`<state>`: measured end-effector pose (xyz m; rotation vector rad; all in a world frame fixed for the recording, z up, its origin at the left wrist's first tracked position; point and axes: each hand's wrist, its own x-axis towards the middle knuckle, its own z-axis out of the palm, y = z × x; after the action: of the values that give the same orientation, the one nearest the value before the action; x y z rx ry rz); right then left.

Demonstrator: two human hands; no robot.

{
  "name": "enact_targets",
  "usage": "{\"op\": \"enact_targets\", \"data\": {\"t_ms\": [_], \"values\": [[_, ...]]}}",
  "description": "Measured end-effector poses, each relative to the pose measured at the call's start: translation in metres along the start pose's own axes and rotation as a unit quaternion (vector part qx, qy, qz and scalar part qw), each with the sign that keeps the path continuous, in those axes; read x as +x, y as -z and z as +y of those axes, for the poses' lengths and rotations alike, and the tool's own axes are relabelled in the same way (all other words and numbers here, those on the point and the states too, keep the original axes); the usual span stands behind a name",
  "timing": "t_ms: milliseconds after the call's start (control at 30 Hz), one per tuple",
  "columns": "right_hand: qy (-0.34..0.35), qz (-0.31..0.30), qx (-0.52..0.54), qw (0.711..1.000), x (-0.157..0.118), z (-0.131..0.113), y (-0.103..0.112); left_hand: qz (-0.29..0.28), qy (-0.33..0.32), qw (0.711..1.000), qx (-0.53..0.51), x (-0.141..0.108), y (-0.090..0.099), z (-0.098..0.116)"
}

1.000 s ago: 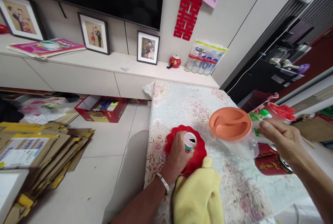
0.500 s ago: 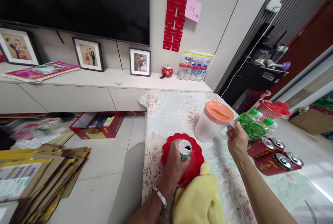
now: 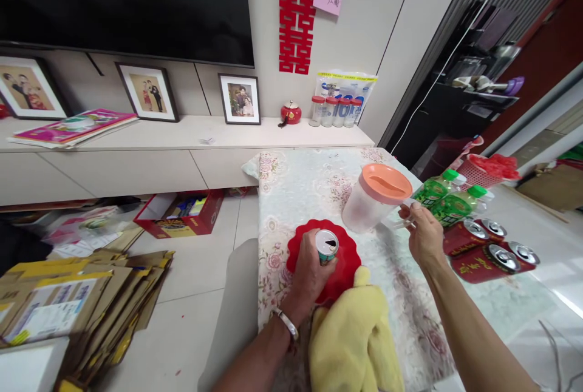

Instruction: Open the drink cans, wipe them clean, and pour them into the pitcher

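My left hand [image 3: 314, 267] is wrapped round a small drink can [image 3: 327, 245] with an opened silver top and a green side. The can is upright over a red scalloped plate [image 3: 347, 267]; the hand hides whether its base touches. On the right, a frosted plastic pitcher [image 3: 364, 210] with an orange lid [image 3: 386, 183] stands on the table. Curled fingers of my right hand [image 3: 424, 231] are at its clear handle [image 3: 397, 223], apparently round it. A yellow plush cloth [image 3: 348, 343] lies in front of the plate, partly over its near edge.
Green-capped bottles [image 3: 455, 204] and several red cans [image 3: 483, 261] stand right of my right hand. The flowered tablecloth [image 3: 300, 182] reaches the white cabinet [image 3: 159, 137]. Flattened cardboard [image 3: 122, 301] and a red box [image 3: 177, 225] lie on the floor at left.
The camera view has shifted slightly, so the table appears higher. My left hand keeps hold of the can. The right hand's fingers look a little looser at the pitcher's handle; the pitcher stays put.
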<state>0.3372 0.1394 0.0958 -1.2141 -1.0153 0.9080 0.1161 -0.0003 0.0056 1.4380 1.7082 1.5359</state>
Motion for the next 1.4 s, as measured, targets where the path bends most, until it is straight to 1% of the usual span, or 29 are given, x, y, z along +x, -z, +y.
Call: {"op": "enact_targets", "data": {"t_ms": [133,267,367,533,600,667,767,833,1033,1233,1400], "values": [[-0.006,-0.016,-0.023,1.000,-0.003,0.001,0.010,-0.001,-0.005,1.000,0.002,0.001,0.001,0.001],[0.006,0.012,-0.048,0.999,-0.014,0.008,0.024,-0.006,0.003,1.000,0.010,0.001,0.001,0.002],[0.007,0.019,-0.079,0.997,-0.038,0.022,0.037,-0.002,0.008,1.000,0.012,0.001,0.000,0.002],[-0.008,-0.049,-0.157,0.986,-0.096,0.053,0.054,0.007,0.025,0.999,0.024,0.004,0.000,0.004],[-0.009,-0.073,-0.180,0.981,-0.113,0.067,0.058,0.001,0.047,0.999,0.027,0.005,0.001,0.007],[-0.004,-0.083,-0.203,0.976,-0.123,0.079,0.061,-0.008,0.068,0.997,0.027,0.007,0.002,0.010],[0.013,-0.087,-0.234,0.968,-0.127,0.092,0.064,-0.014,0.081,0.996,0.023,0.009,0.004,0.014],[0.028,-0.096,-0.249,0.963,-0.126,0.096,0.065,-0.020,0.086,0.996,0.025,0.010,0.005,0.017],[0.064,-0.124,-0.278,0.950,-0.127,0.094,0.064,-0.033,0.122,0.990,0.067,0.015,0.007,0.030],[0.079,-0.132,-0.289,0.945,-0.127,0.094,0.063,-0.063,0.166,0.976,0.124,0.022,0.015,0.045],[0.086,-0.135,-0.293,0.943,-0.128,0.093,0.062,-0.084,0.193,0.962,0.171,0.028,0.016,0.056]]}}
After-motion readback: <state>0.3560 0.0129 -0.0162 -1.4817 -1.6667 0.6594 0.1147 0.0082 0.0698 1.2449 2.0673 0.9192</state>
